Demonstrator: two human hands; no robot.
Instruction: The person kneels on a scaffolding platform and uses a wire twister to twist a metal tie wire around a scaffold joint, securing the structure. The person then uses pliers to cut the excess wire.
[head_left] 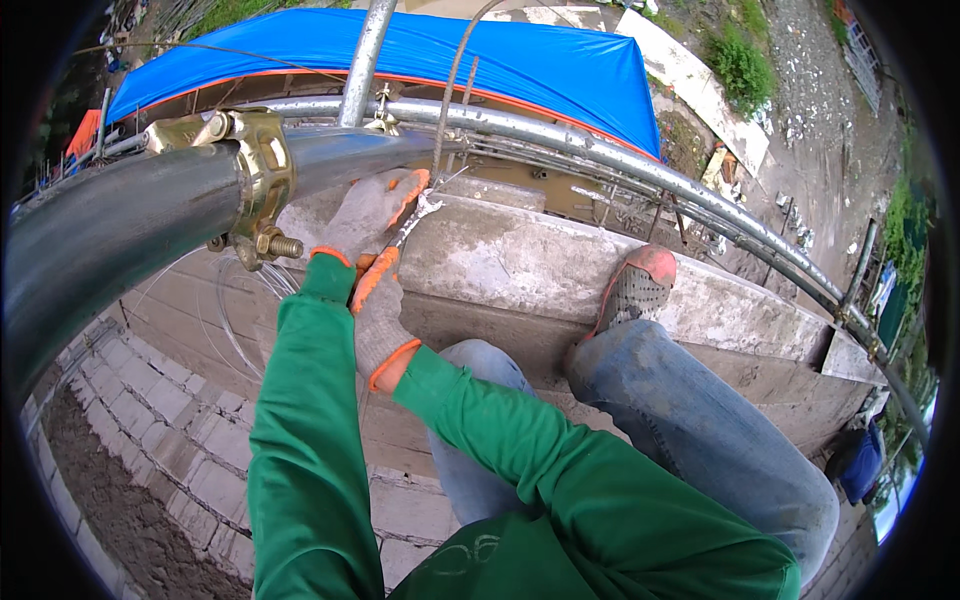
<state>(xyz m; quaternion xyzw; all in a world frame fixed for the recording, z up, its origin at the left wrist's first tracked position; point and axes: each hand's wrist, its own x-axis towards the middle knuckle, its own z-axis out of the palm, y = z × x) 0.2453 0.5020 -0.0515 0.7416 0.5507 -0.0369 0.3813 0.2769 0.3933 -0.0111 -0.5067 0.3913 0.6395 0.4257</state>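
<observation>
Both my hands wear grey knit gloves with orange trim and work close together at the concrete ledge (520, 255). My right hand (380, 310) is closed round a thin dark tool (404, 232). Its pale, smeared tip points up and away; the exact kind is unclear. Just beyond, my left hand (365, 212) lies beside the tool with its fingers curled, and what they hold is hidden. Thin wire ends stick out near those fingertips, next to an upright bent rod (445, 110). Loose wire strands (225, 310) hang left of my wrists.
A thick metal pipe (120, 215) with a brass-coloured clamp (262, 180) crosses close on the left. Galvanized scaffold pipes (600, 150) run beyond the ledge. My shoe (638, 285) rests on it. Blue tarp (400, 50) lies beyond; block paving (170, 400) is lower left.
</observation>
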